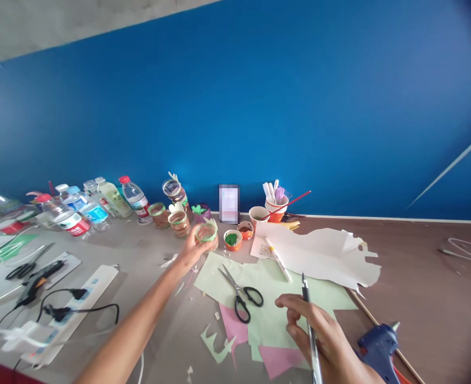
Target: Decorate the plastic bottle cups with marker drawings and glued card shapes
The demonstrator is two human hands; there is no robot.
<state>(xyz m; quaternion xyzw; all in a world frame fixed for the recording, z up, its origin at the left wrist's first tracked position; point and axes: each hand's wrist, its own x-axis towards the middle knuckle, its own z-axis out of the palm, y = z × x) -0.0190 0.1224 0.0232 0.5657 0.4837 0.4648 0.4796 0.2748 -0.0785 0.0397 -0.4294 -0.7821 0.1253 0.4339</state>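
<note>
Out in the middle of the table, my left hand [193,248] is closed round a small cut-bottle cup [206,233] with a pale green rim and a leaf-like tip. Similar brown cups [179,224] stand just left of it. Between the fingers of my right hand [319,330] is a pen [307,298], its tip pointing away from me. Below that hand lie pale green paper sheets [287,288] with pink paper [235,322] showing at their edges. Black-handled scissors [241,293] rest partly spread on the paper, between my hands. A white marker [278,260] lies beyond the pen.
Paint cups [232,241] and a cup of markers [276,205] stand near the blue wall. White paper [323,250] spreads at right, behind a blue glue gun [379,344]. Bottles [135,200], a power strip [75,314] and a black glue gun [39,282] occupy the left.
</note>
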